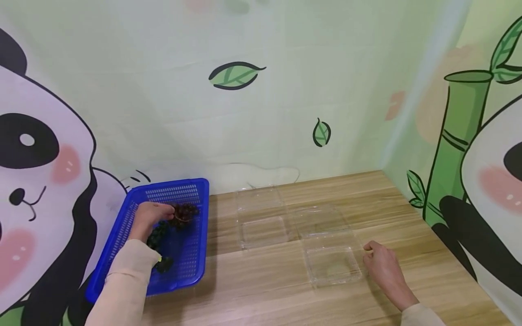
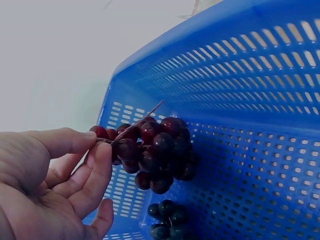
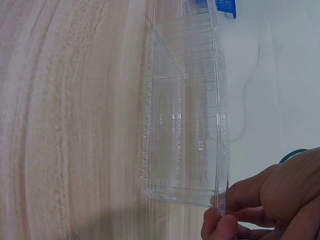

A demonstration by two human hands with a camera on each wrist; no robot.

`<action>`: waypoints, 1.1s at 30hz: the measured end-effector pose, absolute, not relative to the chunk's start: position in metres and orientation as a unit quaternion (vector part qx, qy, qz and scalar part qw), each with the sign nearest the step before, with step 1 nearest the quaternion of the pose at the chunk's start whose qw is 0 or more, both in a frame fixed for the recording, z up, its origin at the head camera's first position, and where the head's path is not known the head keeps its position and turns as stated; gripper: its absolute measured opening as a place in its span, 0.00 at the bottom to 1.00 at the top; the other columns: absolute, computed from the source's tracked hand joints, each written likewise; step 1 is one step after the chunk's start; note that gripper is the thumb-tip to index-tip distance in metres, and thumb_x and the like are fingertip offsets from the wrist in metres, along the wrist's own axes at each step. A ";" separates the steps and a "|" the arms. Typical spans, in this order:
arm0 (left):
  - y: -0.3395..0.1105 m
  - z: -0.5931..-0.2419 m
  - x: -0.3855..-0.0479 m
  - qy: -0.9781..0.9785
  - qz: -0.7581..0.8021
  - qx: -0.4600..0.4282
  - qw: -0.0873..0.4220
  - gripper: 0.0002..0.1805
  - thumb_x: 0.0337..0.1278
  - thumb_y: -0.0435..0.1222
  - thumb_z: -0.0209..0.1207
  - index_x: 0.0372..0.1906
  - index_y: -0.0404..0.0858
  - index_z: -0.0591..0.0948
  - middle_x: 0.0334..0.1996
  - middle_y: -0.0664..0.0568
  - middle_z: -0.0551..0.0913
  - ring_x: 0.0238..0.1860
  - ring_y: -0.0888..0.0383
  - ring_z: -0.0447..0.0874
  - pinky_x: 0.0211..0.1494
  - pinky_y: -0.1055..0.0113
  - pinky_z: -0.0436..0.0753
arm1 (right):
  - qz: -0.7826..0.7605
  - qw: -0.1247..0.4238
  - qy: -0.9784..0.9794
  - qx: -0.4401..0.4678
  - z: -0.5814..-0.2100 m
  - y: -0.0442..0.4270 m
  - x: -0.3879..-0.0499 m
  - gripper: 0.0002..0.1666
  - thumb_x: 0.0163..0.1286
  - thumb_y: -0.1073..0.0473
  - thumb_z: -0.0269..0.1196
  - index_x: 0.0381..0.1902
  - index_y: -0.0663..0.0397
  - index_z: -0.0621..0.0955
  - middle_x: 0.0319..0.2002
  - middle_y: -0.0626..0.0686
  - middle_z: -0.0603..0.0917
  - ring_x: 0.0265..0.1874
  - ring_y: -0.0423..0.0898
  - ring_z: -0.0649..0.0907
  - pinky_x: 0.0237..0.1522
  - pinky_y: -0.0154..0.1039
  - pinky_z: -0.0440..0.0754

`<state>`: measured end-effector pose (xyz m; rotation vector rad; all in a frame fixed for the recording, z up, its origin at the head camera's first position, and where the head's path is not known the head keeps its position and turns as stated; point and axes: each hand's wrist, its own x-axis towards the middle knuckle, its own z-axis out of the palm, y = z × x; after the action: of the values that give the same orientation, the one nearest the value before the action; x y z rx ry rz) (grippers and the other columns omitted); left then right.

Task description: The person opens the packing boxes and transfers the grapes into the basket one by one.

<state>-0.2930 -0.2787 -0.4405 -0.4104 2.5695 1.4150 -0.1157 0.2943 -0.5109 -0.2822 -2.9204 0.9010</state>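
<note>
My left hand (image 1: 150,218) reaches into a blue basket (image 1: 205,235). Between thumb and fingertips it pinches the stem of a bunch of dark red grapes (image 2: 155,152), most clearly seen in the left wrist view. Darker, greenish-black grapes (image 2: 169,220) lie lower in the basket beside that bunch. On the right, my right hand (image 1: 384,269) pinches the rim of a clear plastic container (image 1: 332,267) between thumb and fingers, at its right side. The container stands on the table with its lid folded back; the right wrist view shows its ribbed, see-through wall (image 3: 182,115) close up.
A second clear plastic container (image 1: 263,233), also with its lid back, stands between the basket and the held container. All rest on a wooden table (image 1: 253,290). Behind it rises a pale green wall (image 1: 285,90) with painted leaves, bamboo and pandas.
</note>
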 end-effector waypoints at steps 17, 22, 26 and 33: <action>-0.273 -0.439 -0.274 0.880 0.447 -0.112 0.113 0.15 0.66 0.33 0.61 0.46 0.22 0.84 0.49 0.32 0.86 0.57 0.33 0.82 0.68 0.32 0.67 | 0.292 0.041 -0.952 -0.083 -0.511 0.294 -0.115 0.14 0.68 0.71 0.59 0.49 0.74 0.81 0.35 0.65 0.86 0.30 0.52 0.84 0.31 0.50 0.82; -0.276 -0.440 -0.273 0.886 0.433 -0.108 0.126 0.17 0.65 0.33 0.62 0.50 0.22 0.84 0.47 0.34 0.87 0.54 0.36 0.85 0.68 0.34 0.68 | 0.289 0.045 -0.953 -0.081 -0.513 0.294 -0.115 0.13 0.68 0.71 0.59 0.48 0.74 0.81 0.34 0.66 0.86 0.30 0.53 0.84 0.31 0.51 0.82; -0.279 -0.441 -0.272 0.888 0.424 -0.110 0.140 0.15 0.64 0.34 0.62 0.45 0.24 0.85 0.40 0.40 0.89 0.50 0.38 0.86 0.67 0.34 0.69 | 0.288 0.045 -0.953 -0.081 -0.512 0.293 -0.115 0.13 0.68 0.71 0.59 0.48 0.74 0.81 0.35 0.66 0.86 0.31 0.54 0.85 0.32 0.51 0.83; -0.283 -0.441 -0.267 0.893 0.400 -0.099 0.181 0.10 0.63 0.34 0.62 0.26 0.35 0.83 0.30 0.47 0.89 0.40 0.50 0.88 0.65 0.38 0.74 | 0.289 0.042 -0.953 -0.082 -0.512 0.293 -0.114 0.15 0.67 0.72 0.57 0.49 0.75 0.81 0.33 0.63 0.86 0.23 0.47 0.78 0.27 0.46 0.79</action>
<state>-0.2671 -0.2828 -0.4411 -0.2805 2.5217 1.1293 -0.1142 0.2934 -0.5121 -0.2514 -2.9147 0.8855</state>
